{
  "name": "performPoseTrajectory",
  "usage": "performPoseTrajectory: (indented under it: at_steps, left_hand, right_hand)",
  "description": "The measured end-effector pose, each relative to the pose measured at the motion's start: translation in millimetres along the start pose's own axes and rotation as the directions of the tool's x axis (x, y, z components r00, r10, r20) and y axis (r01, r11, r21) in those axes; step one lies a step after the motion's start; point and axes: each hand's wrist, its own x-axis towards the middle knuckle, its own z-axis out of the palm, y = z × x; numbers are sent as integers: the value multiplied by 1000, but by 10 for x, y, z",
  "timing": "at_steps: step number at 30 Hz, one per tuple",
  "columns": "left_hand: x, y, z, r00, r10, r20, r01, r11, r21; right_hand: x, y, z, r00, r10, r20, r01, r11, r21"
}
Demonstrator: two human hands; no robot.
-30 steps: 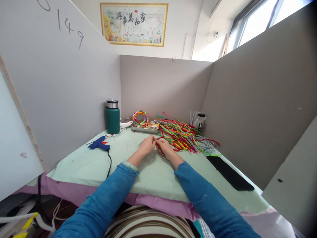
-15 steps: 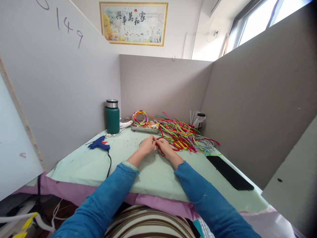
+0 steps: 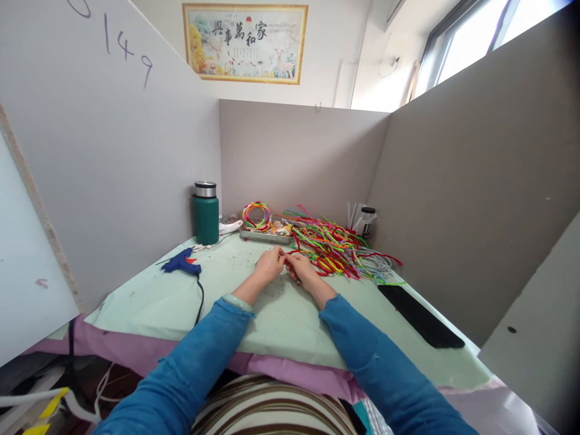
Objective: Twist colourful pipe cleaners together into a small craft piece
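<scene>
My left hand (image 3: 270, 264) and my right hand (image 3: 301, 269) meet fingertip to fingertip above the middle of the pale green table cover (image 3: 290, 326). The fingers of both are closed in a pinch. A red fuzzy stem (image 3: 296, 241) runs down toward the fingertips from behind; how far it passes between them is hidden. Part of a thin ring-like edge shows beside my left hand, too small to identify. Just behind and to the right lies a tangled heap of coloured fuzzy stems (image 3: 333, 244).
A metal tray (image 3: 265, 237) holds small pieces and a multicoloured ring (image 3: 257, 216). To the left are a green bottle (image 3: 206, 219) and a blue glue gun (image 3: 182, 262) with its cord. A black flat object (image 3: 421, 316) and a black-lidded jar (image 3: 366, 223) are at right.
Both hands stay almost in place; my left fingers have shifted very slightly. Nothing else has visibly moved.
</scene>
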Motion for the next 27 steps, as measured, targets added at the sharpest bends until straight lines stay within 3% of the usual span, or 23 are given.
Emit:
performPoseTrajectory:
  at_steps: [11,27]
  left_hand:
    - [-6,17,-15,997,34,-64,-33,999,12]
    - [-10,71,-32,996,69,-51,-73,994,-83]
  right_hand:
    - [26,25,-22,999,37,24,-39,996,84]
    - [43,7,-70,991,108,74,-125,948,292]
